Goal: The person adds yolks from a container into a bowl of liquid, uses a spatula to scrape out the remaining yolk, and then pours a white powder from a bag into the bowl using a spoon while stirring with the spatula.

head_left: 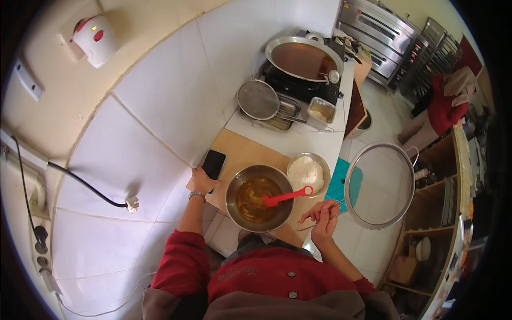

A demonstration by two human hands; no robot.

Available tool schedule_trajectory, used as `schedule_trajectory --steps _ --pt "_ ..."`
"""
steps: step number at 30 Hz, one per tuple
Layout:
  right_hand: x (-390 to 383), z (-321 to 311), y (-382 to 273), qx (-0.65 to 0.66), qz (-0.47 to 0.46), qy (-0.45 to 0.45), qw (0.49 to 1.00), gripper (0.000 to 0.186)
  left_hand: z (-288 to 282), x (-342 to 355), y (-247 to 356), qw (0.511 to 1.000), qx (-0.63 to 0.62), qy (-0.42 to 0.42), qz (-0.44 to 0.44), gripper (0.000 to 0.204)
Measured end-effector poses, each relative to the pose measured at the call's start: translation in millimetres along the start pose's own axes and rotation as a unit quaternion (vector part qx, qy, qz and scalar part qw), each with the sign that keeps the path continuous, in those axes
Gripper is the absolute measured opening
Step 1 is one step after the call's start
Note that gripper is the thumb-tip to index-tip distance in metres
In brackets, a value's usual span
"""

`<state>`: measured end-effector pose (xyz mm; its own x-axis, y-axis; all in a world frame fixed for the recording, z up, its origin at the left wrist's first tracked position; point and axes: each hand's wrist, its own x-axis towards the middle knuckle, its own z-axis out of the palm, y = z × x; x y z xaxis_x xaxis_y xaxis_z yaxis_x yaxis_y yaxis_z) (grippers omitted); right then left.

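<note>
My right hand (pixel 321 218) is closed round the wire handle of a large round sieve (pixel 380 185), held out to the right, past the counter's edge. My left hand (pixel 201 181) rests with its fingers spread at the near end of a black phone (pixel 214 163), by the left edge of a wooden board (pixel 234 145). On the board, between my hands, stands a metal bowl (pixel 233 205) with a brown-yellow liquid in it. A red spatula (pixel 285 197) leans across its right rim. Just beyond sits a smaller bowl of white powder (pixel 306 173).
A wide pan of dark red-brown liquid (pixel 304 57) sits on a black stove. Nearer lie another sieve (pixel 258 100) and a small metal tin (pixel 321 110). A teal mat (pixel 344 184) is right of the bowls. At far right are shelves (pixel 426 234), an oven (pixel 378 40) and a person (pixel 445 104).
</note>
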<state>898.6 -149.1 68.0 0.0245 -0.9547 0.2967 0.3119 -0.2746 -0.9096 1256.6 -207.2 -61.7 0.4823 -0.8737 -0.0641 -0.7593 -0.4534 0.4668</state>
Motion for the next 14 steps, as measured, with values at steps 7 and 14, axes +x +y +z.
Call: schedule_trajectory --steps 7,14 --pt "24 -19 16 0.032 0.009 -0.043 0.998 0.009 -107 -73 43 0.981 -0.118 0.118 0.099 0.088" --pt "57 -7 36 0.133 0.024 -0.112 0.984 0.014 -295 -215 129 0.929 -0.205 0.260 0.166 0.089"
